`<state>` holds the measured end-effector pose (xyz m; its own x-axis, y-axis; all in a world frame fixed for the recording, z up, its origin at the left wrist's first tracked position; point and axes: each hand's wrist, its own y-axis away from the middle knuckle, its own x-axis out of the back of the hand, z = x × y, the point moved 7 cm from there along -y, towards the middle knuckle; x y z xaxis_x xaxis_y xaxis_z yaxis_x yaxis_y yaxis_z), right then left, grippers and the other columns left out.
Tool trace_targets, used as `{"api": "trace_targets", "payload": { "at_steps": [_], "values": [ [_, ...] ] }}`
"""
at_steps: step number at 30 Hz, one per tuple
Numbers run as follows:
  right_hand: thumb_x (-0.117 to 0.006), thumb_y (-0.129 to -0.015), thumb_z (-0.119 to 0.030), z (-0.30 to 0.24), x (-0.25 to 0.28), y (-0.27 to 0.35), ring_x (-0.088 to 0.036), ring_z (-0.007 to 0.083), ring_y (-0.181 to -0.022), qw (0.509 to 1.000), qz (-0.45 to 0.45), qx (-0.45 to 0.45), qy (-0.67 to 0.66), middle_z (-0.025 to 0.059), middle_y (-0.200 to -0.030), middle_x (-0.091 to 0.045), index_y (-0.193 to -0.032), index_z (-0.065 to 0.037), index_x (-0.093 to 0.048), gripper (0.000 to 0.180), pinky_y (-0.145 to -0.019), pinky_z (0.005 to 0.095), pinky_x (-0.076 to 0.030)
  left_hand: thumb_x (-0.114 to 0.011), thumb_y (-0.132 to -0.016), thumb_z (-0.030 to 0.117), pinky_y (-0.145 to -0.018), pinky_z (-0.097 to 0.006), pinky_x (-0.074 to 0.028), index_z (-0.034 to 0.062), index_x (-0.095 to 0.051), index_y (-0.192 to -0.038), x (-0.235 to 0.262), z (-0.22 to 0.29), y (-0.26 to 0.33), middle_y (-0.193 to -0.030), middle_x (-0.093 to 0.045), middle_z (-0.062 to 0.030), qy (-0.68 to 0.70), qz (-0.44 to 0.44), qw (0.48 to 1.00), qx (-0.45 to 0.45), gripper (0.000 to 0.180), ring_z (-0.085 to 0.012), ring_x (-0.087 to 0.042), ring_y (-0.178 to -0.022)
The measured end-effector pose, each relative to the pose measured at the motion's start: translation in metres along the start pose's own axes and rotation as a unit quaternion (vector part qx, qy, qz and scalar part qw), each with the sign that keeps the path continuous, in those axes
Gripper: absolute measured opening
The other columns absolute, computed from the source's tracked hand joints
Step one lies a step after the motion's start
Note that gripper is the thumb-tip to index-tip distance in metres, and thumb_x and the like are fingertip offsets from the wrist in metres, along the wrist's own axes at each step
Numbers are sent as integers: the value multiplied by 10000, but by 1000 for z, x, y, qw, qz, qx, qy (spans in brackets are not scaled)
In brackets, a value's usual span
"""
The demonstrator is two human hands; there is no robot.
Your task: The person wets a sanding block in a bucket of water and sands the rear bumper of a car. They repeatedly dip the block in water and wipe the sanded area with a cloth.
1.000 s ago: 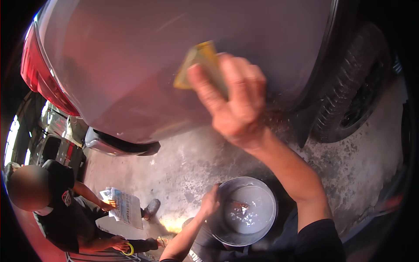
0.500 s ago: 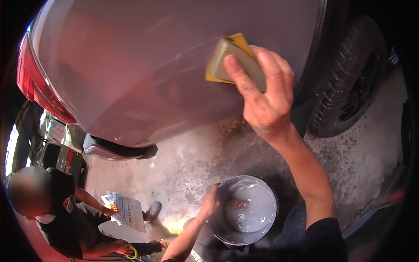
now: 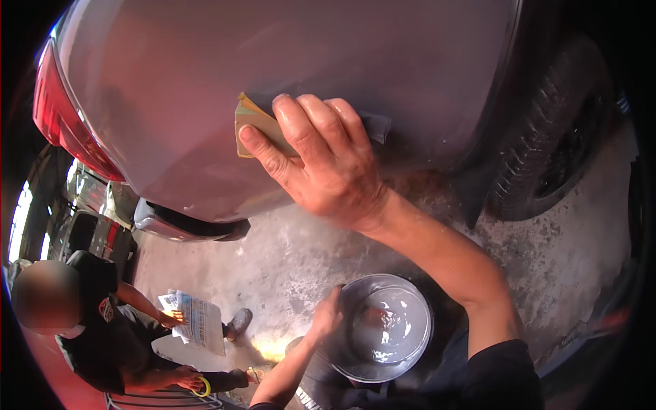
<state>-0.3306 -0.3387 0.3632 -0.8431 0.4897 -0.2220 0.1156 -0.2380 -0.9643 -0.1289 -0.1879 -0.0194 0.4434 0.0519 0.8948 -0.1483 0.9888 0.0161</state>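
Right hand [image 3: 331, 164] grips block [image 3: 251, 119] between thumb and fingers — left hand [image 3: 328, 316] clasps bucket rim [image 3: 430, 321].

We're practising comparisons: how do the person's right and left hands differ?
The right hand grips a beige block against the car panel; the left hand holds the bucket. The right hand appears larger and higher in view; the left hand, smaller and lower. Both hands are bare.

At the frame's lower right a black short sleeve [image 3: 502, 372] with a straight hem ends near the elbow, leaving the forearm and right hand [image 3: 329, 152] bare — the left hand [image 3: 328, 316] is ungloved too — with dark bluish cloth [image 3: 449, 352] beside that sleeve.
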Motion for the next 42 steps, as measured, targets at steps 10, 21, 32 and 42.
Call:
{"api": "trace_targets", "payload": {
  "at_steps": [10, 21, 32, 42],
  "values": [
    [-799, -917, -152, 16, 16, 1, -643, 333, -1119, 999, -6, -11, 31, 186, -1272, -658, -1424, -146, -728, 513, -904, 450, -542, -634, -846, 9, -896, -595, -533, 100, -471, -1489, -4, -9, -1, -1216, -685, -289, -7, -12, 1000, 20, 670, -521, -663, -1077],
    [-823, -887, -159, 12, 12, 2, -639, 337, -1123, 1000, -7, -10, -2, 173, -1285, -663, -1378, -133, -754, 496, -937, 470, -534, -621, -845, 1, -861, -608, -526, 75, -488, -1454, -2, -19, 1, -1199, -684, -296, -7, -6, 999, 33, 627, -546, -653, -1061],
    [-827, -869, -132, 30, 26, 17, -631, 332, -1141, 999, -15, -5, 27, 171, -1283, -660, -1402, -146, -738, 540, -950, 475, -534, -601, -887, 22, -837, -620, -519, 85, -498, -1428, 3, -17, 9, -1155, -692, -306, -2, -16, 999, 41, 555, -552, -663, -1006],
    [-817, -863, -143, 45, 39, 15, -635, 341, -1122, 997, -23, -10, 72, 187, -1254, -650, -1388, -122, -745, 530, -932, 464, -550, -613, -863, 5, -863, -613, -535, 96, -485, -1480, -3, -23, 10, -1123, -704, -313, -13, -12, 999, 42, 637, -542, -673, -1033]
  ]
}}
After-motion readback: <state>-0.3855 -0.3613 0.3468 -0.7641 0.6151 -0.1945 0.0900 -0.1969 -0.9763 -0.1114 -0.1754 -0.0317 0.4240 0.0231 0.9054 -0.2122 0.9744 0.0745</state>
